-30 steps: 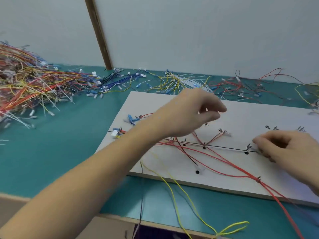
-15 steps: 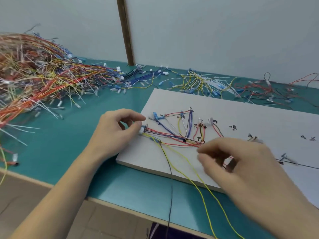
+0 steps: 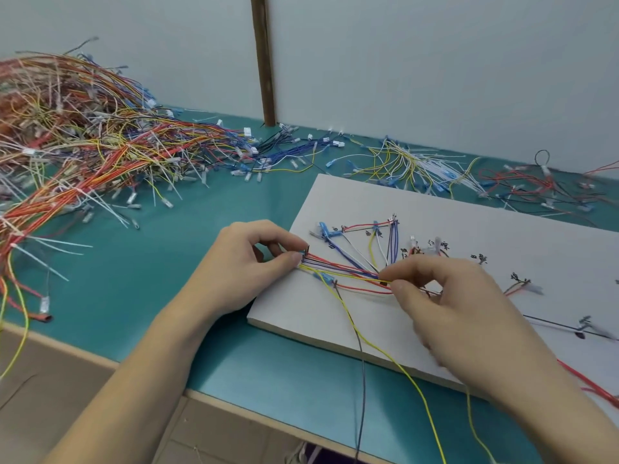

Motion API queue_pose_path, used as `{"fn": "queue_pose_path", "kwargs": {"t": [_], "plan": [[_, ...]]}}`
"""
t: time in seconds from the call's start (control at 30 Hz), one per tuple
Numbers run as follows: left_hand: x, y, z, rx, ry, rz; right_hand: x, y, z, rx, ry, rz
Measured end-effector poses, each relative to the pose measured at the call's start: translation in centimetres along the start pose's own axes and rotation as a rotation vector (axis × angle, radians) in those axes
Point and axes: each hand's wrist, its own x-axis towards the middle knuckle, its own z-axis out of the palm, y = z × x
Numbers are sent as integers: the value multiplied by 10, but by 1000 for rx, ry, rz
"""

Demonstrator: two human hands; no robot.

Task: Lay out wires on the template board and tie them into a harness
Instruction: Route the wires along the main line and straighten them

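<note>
The head view looks down on a teal table [image 3: 234, 209] with a white template board [image 3: 502, 236] lying on it at an angle, its near-left corner close to the table's front edge. On the board's left part lies a bundle of wires [image 3: 341, 267] in red, blue, purple and yellow, running from the left edge toward the middle, where several strands fan upward to small connectors and printed marks. The left hand [image 3: 241, 272] sits at the board's left edge, thumb and forefinger curled and pinching the bundle's end there. The right hand [image 3: 455, 309] lies over the middle of the board, thumb and forefinger closed on the same strands further along, the other fingers curled loosely behind. A yellow wire [image 3: 395, 363] and a dark grey wire [image 3: 360, 363] leave the bundle near a blue connector [image 3: 323, 277] and hang off the table's front edge. A large heap of tied harnesses [image 3: 73, 145] in red, orange and yellow covers the table's left side, and looser blue, yellow, white and red wires lie along the wall behind the board. A dark vertical strip [image 3: 263, 58] runs up the pale wall.
</note>
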Motion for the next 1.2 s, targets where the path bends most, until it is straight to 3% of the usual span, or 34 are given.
{"fn": "queue_pose_path", "kwargs": {"t": [0.13,0.3,0.37,0.5,0.6,0.7,0.77,0.87,0.9,0.97,1.03,1.13,1.17,1.2], "plan": [[-1,-1,-1,-1,1,-4,-1,-1,-7,131,26,2],[0,-2,-1,11,-19,-5,4,-3,-35,827,-237,202],[0,-2,-1,12,-21,3,3,2,-51,838,-265,197],[0,-2,-1,5,-21,7,-9,24,-61,447,-197,137],[1,-3,0,-2,-23,1,-25,45,-77,316,-309,182],[1,-4,0,-1,-22,8,-29,71,-100,452,-505,205],[1,-5,1,-7,-22,14,-33,82,-108,812,-599,166],[1,-7,2,-23,-24,8,-51,89,-121,1184,-576,273],[2,-9,2,-33,-26,5,-55,91,-122,1190,-537,300],[2,-10,3,-55,-31,-1,-55,106,-123,888,-488,112],[1,-12,3,-67,-33,-5,-49,123,-128,645,-324,117],[2,-13,2,-92,-39,-15,-57,109,-130,1054,-418,95],[2,-13,2,-100,-41,-19,-63,99,-137,1146,-320,209],[2,-13,3,-109,-43,-22,-66,99,-136,1284,-338,271]]}}
